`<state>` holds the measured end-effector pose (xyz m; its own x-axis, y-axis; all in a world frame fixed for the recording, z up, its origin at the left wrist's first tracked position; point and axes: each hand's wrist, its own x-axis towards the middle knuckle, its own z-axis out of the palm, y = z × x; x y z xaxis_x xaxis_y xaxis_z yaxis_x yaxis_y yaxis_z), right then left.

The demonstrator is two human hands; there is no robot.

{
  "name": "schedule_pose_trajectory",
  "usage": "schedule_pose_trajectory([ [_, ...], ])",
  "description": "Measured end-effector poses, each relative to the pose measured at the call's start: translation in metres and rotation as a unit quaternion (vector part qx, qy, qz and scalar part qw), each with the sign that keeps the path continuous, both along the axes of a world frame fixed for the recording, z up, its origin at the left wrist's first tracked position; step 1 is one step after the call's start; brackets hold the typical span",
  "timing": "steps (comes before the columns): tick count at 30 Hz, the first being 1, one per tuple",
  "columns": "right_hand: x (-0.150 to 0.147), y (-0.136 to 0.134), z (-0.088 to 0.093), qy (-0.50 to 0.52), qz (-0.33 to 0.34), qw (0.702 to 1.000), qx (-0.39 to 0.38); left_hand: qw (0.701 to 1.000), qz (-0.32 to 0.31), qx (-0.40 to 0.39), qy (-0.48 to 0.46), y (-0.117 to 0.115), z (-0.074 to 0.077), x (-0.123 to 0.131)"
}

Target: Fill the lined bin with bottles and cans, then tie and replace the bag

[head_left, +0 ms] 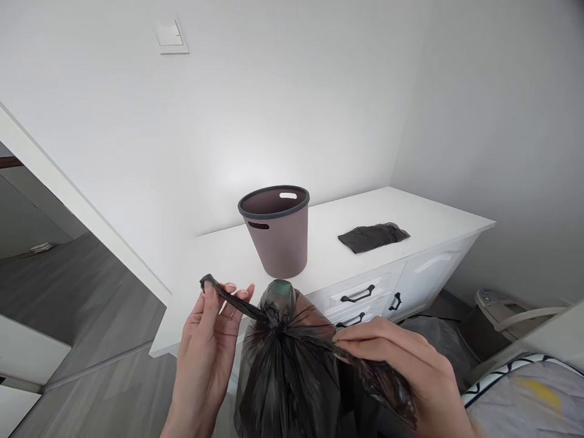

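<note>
A full black rubbish bag (pixel 287 377) hangs in front of me, its neck gathered into a knot near the top. My left hand (pixel 205 347) pinches one twisted end of the bag, pulled out to the upper left. My right hand (pixel 401 365) is closed on the other end, which trails down to the right. Just beyond the knot, a mauve plastic bin (pixel 277 234) with a dark rim and handle slots stands with no liner on the white cabinet top (pixel 410 210).
A folded black bag (pixel 373 236) lies on the cabinet top to the right of the bin. Drawers with black handles (pixel 358 295) face me. A pedal bin (pixel 497 310) sits on the floor at right. A patterned fabric surface (pixel 529 395) is at lower right.
</note>
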<state>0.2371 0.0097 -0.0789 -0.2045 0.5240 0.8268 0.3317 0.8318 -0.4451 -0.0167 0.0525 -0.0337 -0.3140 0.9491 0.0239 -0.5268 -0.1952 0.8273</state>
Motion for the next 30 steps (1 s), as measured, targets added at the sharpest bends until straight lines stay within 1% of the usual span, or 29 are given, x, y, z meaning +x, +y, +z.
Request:
schedule_pose_trajectory([
  [4,-0.008,0.001,-0.005,0.013,0.031,0.992,-0.119,0.995,-0.053,0.023,0.079,-0.021,0.025,0.032],
  [6,-0.02,0.004,-0.007,-0.004,0.038,0.986,-0.165,0.99,-0.095,0.022,0.099,-0.029,0.033,0.047],
  [7,-0.027,0.005,-0.007,-0.017,0.037,0.982,-0.183,0.987,-0.117,0.02,0.107,-0.032,0.033,0.054],
  [10,-0.044,0.01,-0.007,-0.07,0.034,0.976,-0.205,0.973,-0.18,0.013,0.14,-0.035,0.027,0.063],
  [13,-0.052,0.013,-0.004,-0.124,0.046,0.97,-0.205,0.957,-0.233,0.01,0.175,-0.034,0.017,0.062],
  [16,-0.05,0.013,0.002,-0.139,0.058,0.967,-0.206,0.948,-0.255,0.005,0.189,-0.034,0.012,0.056],
  [19,-0.043,0.011,0.009,-0.131,0.057,0.971,-0.19,0.94,-0.267,0.011,0.213,-0.036,0.011,0.051],
  [20,-0.039,0.011,0.012,-0.129,0.049,0.973,-0.183,0.936,-0.264,0.017,0.231,-0.035,0.011,0.049],
  [21,-0.035,0.011,0.014,-0.128,0.037,0.975,-0.176,0.936,-0.246,0.026,0.25,-0.033,0.01,0.046],
  [22,-0.029,0.011,0.016,-0.125,0.021,0.978,-0.169,0.939,-0.214,0.036,0.267,-0.029,0.009,0.043],
  [24,-0.013,0.013,0.02,-0.102,-0.029,0.983,-0.151,0.95,-0.122,0.066,0.281,-0.013,0.003,0.033],
  [26,0.005,0.019,0.023,-0.071,-0.092,0.985,-0.128,0.958,-0.02,0.092,0.271,0.015,-0.008,0.018],
  [27,0.015,0.023,0.026,-0.058,-0.128,0.983,-0.118,0.957,0.025,0.09,0.274,0.033,-0.016,0.009],
  [28,0.026,0.029,0.028,-0.053,-0.165,0.979,-0.11,0.953,0.066,0.075,0.288,0.052,-0.026,-0.001],
  [29,0.036,0.037,0.031,-0.049,-0.204,0.972,-0.104,0.943,0.092,0.052,0.316,0.071,-0.037,-0.012],
  [30,0.047,0.047,0.034,-0.048,-0.243,0.964,-0.1,0.929,0.104,0.027,0.354,0.09,-0.049,-0.022],
])
